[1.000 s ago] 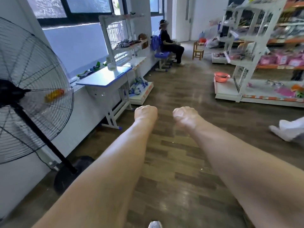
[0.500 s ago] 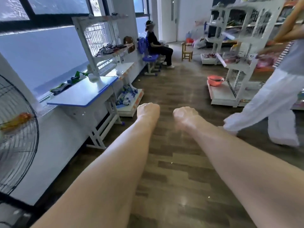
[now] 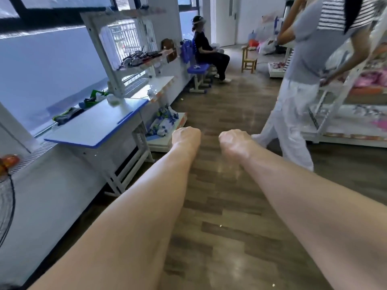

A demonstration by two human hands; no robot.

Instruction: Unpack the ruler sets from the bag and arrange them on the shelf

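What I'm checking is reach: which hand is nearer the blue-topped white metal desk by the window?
Left. The left hand sits just right of the blue-topped white metal desk; the right hand is farther right again, over the wooden floor.

Floor point(image 3: 219, 216): glossy wood-pattern planks. Standing on it I log a blue-topped bench, two shelf units, a small wooden chair point(image 3: 249, 59) and a low blue seat point(image 3: 198, 69) with a person sitting on it.

Bench point(image 3: 94, 126): set against the left wall below the window. One pale crumpled lump point(image 3: 114, 100) lies at its far corner; I cannot identify it.

Left shelf unit point(image 3: 104, 55): white, just beyond the bench. Upper tier carries a dark tangled heap point(image 3: 139, 56). Base tray carries blue-and-white packets point(image 3: 163, 124).

Right shelf unit point(image 3: 345, 140): white frame. Pink packages point(image 3: 368, 79) sit on a middle tier. Lower-tier contents are too blurred for me to name.
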